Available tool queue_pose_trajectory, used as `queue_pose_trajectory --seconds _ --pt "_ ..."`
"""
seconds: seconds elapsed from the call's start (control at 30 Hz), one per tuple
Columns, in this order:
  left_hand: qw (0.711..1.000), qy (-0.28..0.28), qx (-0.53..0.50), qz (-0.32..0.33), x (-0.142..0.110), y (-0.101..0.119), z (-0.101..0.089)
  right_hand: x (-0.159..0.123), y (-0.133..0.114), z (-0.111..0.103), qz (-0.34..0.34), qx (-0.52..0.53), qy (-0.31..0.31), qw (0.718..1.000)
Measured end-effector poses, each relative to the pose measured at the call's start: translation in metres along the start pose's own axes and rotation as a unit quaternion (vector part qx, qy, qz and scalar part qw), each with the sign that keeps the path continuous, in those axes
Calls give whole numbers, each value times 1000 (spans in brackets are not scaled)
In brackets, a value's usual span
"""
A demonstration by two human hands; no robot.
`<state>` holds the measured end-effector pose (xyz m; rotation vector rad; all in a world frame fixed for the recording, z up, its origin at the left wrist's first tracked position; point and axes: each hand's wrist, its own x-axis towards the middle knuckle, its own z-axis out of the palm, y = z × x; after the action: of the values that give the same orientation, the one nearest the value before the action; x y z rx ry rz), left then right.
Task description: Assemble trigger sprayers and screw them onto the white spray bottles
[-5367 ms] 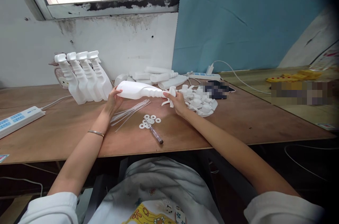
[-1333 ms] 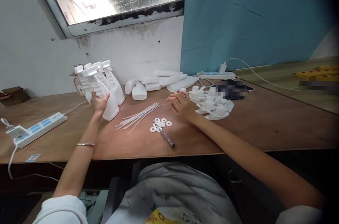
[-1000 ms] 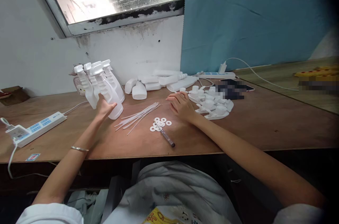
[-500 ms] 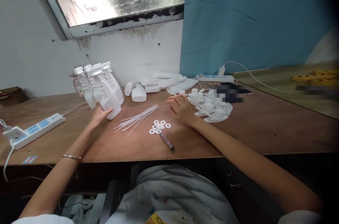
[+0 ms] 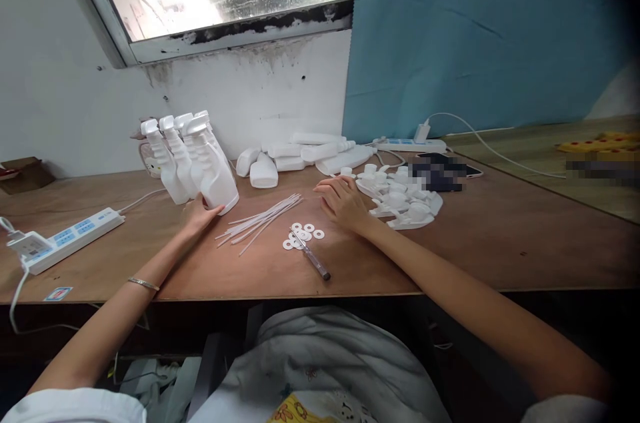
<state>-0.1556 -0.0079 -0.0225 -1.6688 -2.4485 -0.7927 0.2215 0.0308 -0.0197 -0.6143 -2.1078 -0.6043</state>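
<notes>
My left hand (image 5: 201, 216) lies open on the wooden table (image 5: 450, 243), fingers and thumb against the base of the front white spray bottle (image 5: 216, 170). That bottle stands upright at the front of a row of several capped spray bottles (image 5: 170, 160). My right hand (image 5: 344, 203) rests palm down and holds nothing, fingers loosely apart. It sits beside a pile of white trigger heads (image 5: 403, 200). Between my hands lie thin white dip tubes (image 5: 260, 216), white washers (image 5: 303, 235) and a pen-like tool (image 5: 311, 258).
Uncapped white bottles (image 5: 300, 155) lie by the wall. A power strip (image 5: 65, 240) with its cord sits at the left, and another power strip (image 5: 407, 143) at the back. A dark phone (image 5: 443, 170) lies behind the trigger heads. A small cardboard box (image 5: 25, 173) is far left.
My left hand carried the assembled bottle to the row, stood it upright and let go, ending at its base. My right hand has stayed put on the table.
</notes>
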Motion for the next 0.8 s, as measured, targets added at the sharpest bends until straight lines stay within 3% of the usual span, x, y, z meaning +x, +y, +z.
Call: queue_pose_trajectory --seconds 0.17,0.5,0.8 --pt "999 27 31 12 1 16 13 0 1 0 -2 -1 2 1000" --pt "997 -20 74 -27 18 55 29 1 1 -2 5 2 -11 1000" --pt "996 -35 76 -43 32 66 38 1 0 -2 23 21 -36 999"
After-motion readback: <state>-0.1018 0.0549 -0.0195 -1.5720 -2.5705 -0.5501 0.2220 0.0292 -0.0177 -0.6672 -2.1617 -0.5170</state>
